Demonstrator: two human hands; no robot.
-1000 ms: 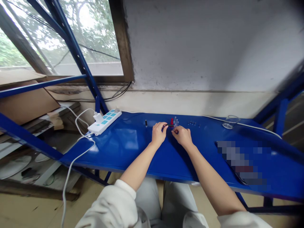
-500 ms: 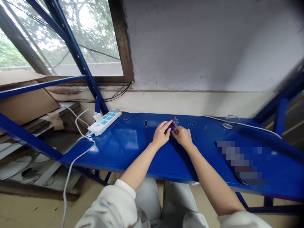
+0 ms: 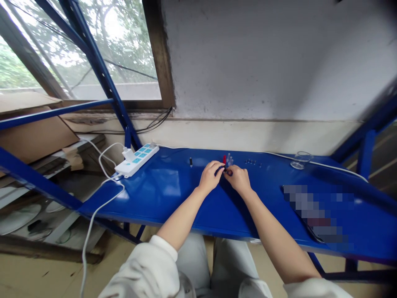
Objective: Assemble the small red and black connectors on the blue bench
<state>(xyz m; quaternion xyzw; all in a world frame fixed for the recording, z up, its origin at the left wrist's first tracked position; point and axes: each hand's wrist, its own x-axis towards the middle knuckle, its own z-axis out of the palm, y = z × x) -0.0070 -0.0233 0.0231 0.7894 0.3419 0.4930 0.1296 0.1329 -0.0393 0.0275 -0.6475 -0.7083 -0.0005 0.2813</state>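
Note:
My left hand (image 3: 211, 174) and my right hand (image 3: 238, 178) meet over the middle of the blue table. Between their fingertips is a small dark piece (image 3: 226, 168), partly covered, its kind too small to make out. Both hands are closed, thumbs and index fingers pinched at it. Just behind them stands a small red piece (image 3: 224, 158), beside several clear slim tubes (image 3: 229, 158). To the left a little black cylinder with a pale lower end (image 3: 190, 161) stands upright. Several tiny clear pieces (image 3: 250, 161) lie in a row on the right.
A white power strip (image 3: 136, 160) with a plug and cables sits at the table's left end. A clear cup (image 3: 298, 164) stands near the back right, by a white cable. A dark flat object, blurred out (image 3: 310, 215), lies at the right. Blue posts (image 3: 107, 82) frame the table.
The left fingers have drawn back from the red piece and curled toward the right fingertips. The red piece now shows fully behind the hands. The right hand has barely moved.

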